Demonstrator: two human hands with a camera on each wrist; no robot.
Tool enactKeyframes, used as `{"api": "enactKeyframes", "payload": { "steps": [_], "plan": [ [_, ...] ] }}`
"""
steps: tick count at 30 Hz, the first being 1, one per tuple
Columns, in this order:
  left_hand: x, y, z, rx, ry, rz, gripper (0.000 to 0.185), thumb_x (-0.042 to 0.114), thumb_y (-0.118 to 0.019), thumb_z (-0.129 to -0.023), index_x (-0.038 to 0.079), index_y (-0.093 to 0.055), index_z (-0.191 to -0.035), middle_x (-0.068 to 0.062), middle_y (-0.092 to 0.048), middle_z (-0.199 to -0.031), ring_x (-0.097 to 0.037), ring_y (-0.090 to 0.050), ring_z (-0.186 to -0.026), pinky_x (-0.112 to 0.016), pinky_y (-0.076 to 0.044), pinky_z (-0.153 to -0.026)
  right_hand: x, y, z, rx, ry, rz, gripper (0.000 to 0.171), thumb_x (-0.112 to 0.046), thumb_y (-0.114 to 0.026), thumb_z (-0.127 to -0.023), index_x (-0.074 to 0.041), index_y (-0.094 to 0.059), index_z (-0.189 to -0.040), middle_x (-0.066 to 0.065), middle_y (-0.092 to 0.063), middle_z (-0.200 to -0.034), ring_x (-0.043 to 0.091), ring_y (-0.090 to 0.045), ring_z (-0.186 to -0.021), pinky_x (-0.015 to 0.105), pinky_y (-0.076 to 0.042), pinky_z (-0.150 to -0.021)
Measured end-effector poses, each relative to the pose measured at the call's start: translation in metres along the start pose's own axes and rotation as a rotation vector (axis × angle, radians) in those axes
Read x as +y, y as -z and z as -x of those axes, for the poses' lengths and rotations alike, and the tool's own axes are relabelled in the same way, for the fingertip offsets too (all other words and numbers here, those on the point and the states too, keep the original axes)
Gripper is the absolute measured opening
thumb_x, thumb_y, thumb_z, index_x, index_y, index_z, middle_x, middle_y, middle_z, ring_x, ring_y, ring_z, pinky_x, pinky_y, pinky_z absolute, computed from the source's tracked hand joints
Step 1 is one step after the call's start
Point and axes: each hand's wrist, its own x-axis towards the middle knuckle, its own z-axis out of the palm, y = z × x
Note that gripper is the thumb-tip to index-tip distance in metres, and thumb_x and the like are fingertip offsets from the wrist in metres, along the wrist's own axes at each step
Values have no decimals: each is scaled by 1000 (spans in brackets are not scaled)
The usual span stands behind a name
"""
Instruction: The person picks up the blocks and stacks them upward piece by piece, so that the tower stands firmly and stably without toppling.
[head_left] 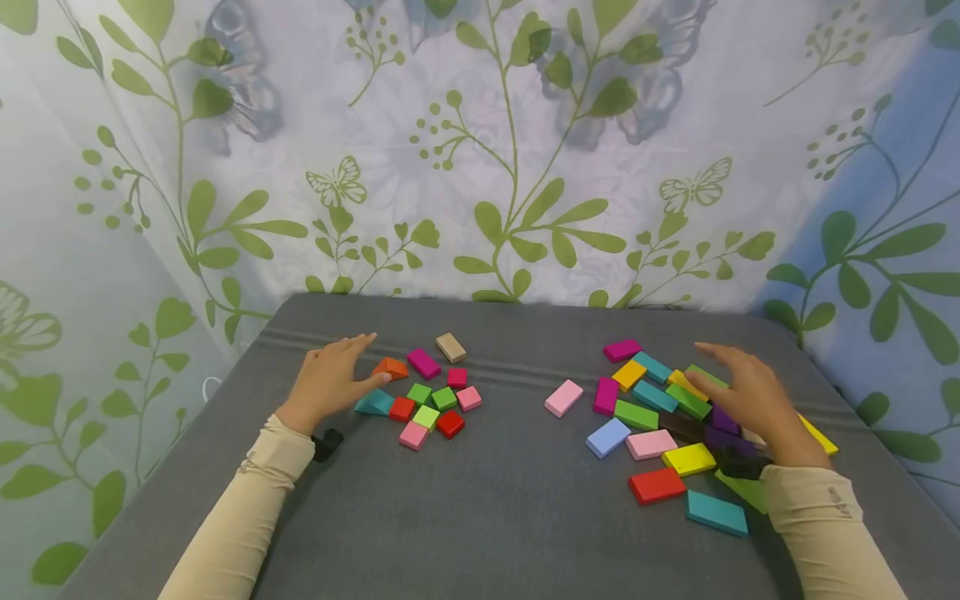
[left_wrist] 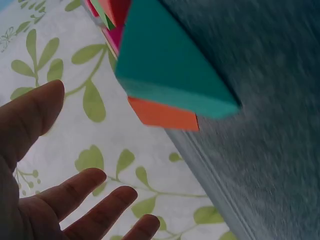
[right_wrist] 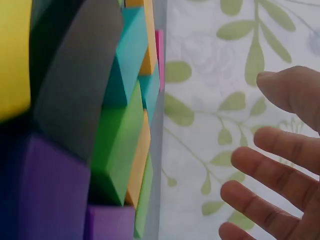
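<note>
I take the lone pale pink rectangular block (head_left: pixel 564 398), apparently painted wood, as my landmark. To its left, my left hand (head_left: pixel 330 383) is spread wide with nothing in it, near the teal painted triangular block (head_left: pixel 374 403). To its right, my right hand (head_left: pixel 750 404) is also spread and empty, near the green painted rectangular block (head_left: pixel 688 402). I'd favour pinching single blocks by opposite sides, fingertips clear of crowded neighbours.

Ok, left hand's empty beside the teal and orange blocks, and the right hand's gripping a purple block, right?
Not quite: the right hand is empty too, as the right wrist view shows. The left hand is empty beside the teal block and orange block.
</note>
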Motion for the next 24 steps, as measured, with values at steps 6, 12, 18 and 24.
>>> {"api": "enactKeyframes", "payload": {
  "steps": [6, 12, 18, 24],
  "plan": [
    [7, -4, -3, -9, -25, 50, 70, 39, -75, -102, -2, -55, -156, -27, -61, -149, -49, -57, -137, -73, -41, -104, -13, -9, -3, -57, 29, -45, 58, -32, -71, -107, 6, -57, -148, 34, -63, -139, 55, -59, -124, 76, -47, -96],
    [12, -9, -8, -55, -35, 60, 70, 41, -77, -101, -2, -57, -153, -26, -61, -151, -49, -58, -136, -73, -41, -105, -24, -19, -6, -114, 84, -121, 52, -26, -74, -104, 7, -63, -142, 31, -67, -135, 49, -65, -116, 70, -53, -95],
    [16, -16, -17, -68, -21, 54, 72, 42, -77, -100, -2, -57, -154, -25, -61, -151, -48, -58, -135, -71, -42, -105, -37, -27, -10, -162, 144, -167, 46, -22, -78, -101, 7, -69, -135, 27, -71, -130, 40, -69, -106, 63, -58, -93],
    [20, -19, -27, -43, 25, 63, 70, 41, -80, -97, 1, -62, -150, -22, -69, -140, -46, -64, -125, -67, -43, -101, -46, -33, -17, -238, 166, -204, 46, -24, -78, -100, 5, -69, -135, 23, -73, -126, 41, -71, -109, 61, -60, -92]
  ]
}}
